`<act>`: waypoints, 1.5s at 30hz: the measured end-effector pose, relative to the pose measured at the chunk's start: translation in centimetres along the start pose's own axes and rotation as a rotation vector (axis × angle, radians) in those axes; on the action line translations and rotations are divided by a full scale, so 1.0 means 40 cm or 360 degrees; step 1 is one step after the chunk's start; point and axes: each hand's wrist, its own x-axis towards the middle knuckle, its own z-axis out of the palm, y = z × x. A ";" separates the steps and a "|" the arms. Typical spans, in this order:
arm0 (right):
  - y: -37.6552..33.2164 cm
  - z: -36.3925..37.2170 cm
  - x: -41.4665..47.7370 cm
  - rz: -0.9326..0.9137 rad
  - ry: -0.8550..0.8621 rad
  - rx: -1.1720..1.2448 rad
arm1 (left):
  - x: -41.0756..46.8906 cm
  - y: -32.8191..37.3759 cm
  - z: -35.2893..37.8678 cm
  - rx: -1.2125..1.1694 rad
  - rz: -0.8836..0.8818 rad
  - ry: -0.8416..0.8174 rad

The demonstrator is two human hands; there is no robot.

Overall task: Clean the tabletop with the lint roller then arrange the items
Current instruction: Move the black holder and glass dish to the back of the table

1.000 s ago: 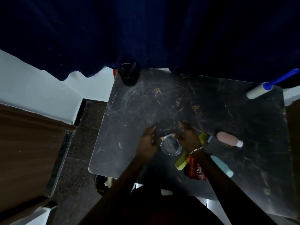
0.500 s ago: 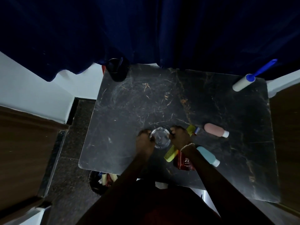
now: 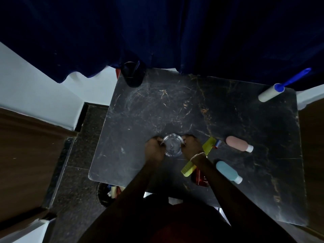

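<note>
A clear round glass dish (image 3: 172, 145) sits near the front middle of the dark marble tabletop (image 3: 175, 111). My left hand (image 3: 155, 150) grips its left rim and my right hand (image 3: 192, 144) grips its right rim. The lint roller (image 3: 270, 92), white with a blue handle, lies at the table's far right corner. A yellow comb (image 3: 189, 170) runs under my right wrist. A pink bottle (image 3: 238, 143) and a blue bottle (image 3: 228, 171) lie to the right. A red packet (image 3: 201, 179) is partly hidden by my right forearm.
A black cup (image 3: 131, 74) with a pen stands at the far left corner. Dark blue curtains (image 3: 175, 32) hang behind the table. A bin (image 3: 108, 192) sits on the floor under the front left edge. Wooden furniture (image 3: 26, 155) stands to the left.
Both hands have closed onto the rims of the glass dish, which sits slightly farther from the front edge than a second ago. The other items lie as before.
</note>
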 end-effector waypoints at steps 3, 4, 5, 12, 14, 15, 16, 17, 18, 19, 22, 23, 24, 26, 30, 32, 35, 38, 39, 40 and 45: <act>-0.077 0.003 0.038 -0.0043 0.0032 -0.0004 | 0.051 -0.005 -0.064 0.0034 -0.0015 0.0090; -0.108 0.005 0.054 -0.0037 0.0044 0.0008 | 0.072 -0.007 -0.090 0.0040 -0.0017 0.0107; -0.137 0.006 0.072 -0.0035 0.0048 0.0038 | 0.093 -0.008 -0.114 0.0031 0.0011 0.0113; -0.362 0.036 0.233 -0.0153 0.0048 0.0041 | 0.267 -0.033 -0.284 0.0076 0.0034 0.0258; -0.413 0.045 0.275 -0.0200 0.0086 -0.0050 | 0.322 -0.038 -0.316 0.0062 0.0007 0.0260; -0.432 0.049 0.294 -0.0210 0.0099 -0.0083 | 0.345 -0.039 -0.328 0.0062 -0.0002 0.0255; -0.450 0.056 0.315 -0.0217 0.0092 -0.0101 | 0.366 -0.040 -0.339 0.0071 -0.0018 0.0245; -0.466 0.063 0.335 -0.0224 0.0072 -0.0109 | 0.385 -0.042 -0.349 0.0079 -0.0039 0.0241; -0.479 0.069 0.354 -0.0235 0.0050 -0.0117 | 0.403 -0.042 -0.359 0.0066 -0.0062 0.0258; -0.491 0.075 0.373 -0.0249 0.0037 -0.0125 | 0.419 -0.043 -0.368 0.0041 -0.0085 0.0290; -0.519 0.086 0.418 -0.0282 0.0049 -0.0162 | 0.463 -0.047 -0.386 0.0031 -0.0129 0.0305; -0.526 0.089 0.431 -0.0288 0.0048 -0.0170 | 0.476 -0.048 -0.389 0.0032 -0.0147 0.0293; -0.531 0.092 0.443 -0.0288 0.0042 -0.0171 | 0.488 -0.049 -0.392 0.0028 -0.0166 0.0287; -0.537 0.099 0.460 -0.0273 0.0040 -0.0162 | 0.507 -0.052 -0.395 0.0049 -0.0182 0.0287; -0.540 0.113 0.482 -0.0276 0.0015 -0.0163 | 0.533 -0.061 -0.398 0.0100 -0.0195 0.0298; -0.543 0.118 0.490 -0.0275 0.0010 -0.0155 | 0.539 -0.065 -0.396 0.0104 -0.0203 0.0295; -0.544 0.120 0.496 -0.0277 0.0016 -0.0146 | 0.544 -0.071 -0.395 0.0087 -0.0219 0.0291; -0.538 0.119 0.498 -0.0286 0.0018 -0.0130 | 0.545 -0.077 -0.396 0.0063 -0.0223 0.0265; -0.534 0.116 0.497 -0.0293 0.0010 -0.0121 | 0.541 -0.079 -0.398 0.0054 -0.0219 0.0247; -0.530 0.113 0.492 -0.0311 0.0001 -0.0103 | 0.536 -0.082 -0.399 0.0035 -0.0209 0.0233; -0.458 0.075 0.396 -0.0466 0.0054 0.0038 | 0.445 -0.093 -0.402 0.0160 0.0115 0.0242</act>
